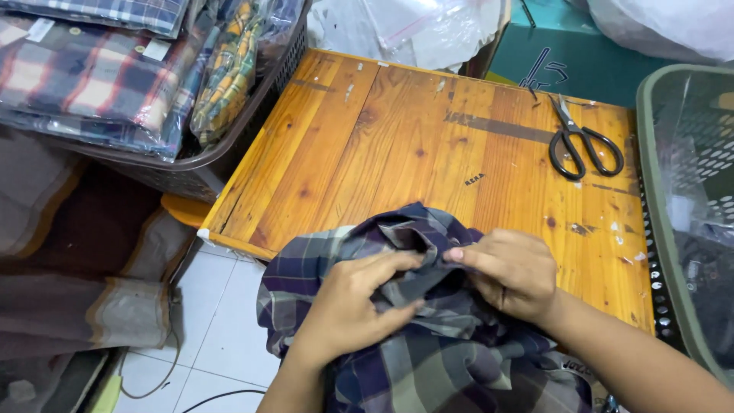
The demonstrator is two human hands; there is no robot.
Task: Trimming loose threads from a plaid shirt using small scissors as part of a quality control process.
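Crumpled plaid cotton shirt in purple, grey and green [413, 336] lies at the near edge of the orange wooden table [428, 145], partly hanging off. Left hand [353, 306] cups bunched fabric; right hand [511, 271] pinches a fold. Probably light, limp, non-slippery; best gripped at seams or collar. Black scissors [582, 141] well apart.

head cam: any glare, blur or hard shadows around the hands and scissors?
Head view: even, soft light, no hard shadows; the left hand and right hand gripping the plaid shirt are sharp, no motion blur; the scissors on the wooden table are crisp; mild sheen on the bagged shirts and the clear plastic at the top.
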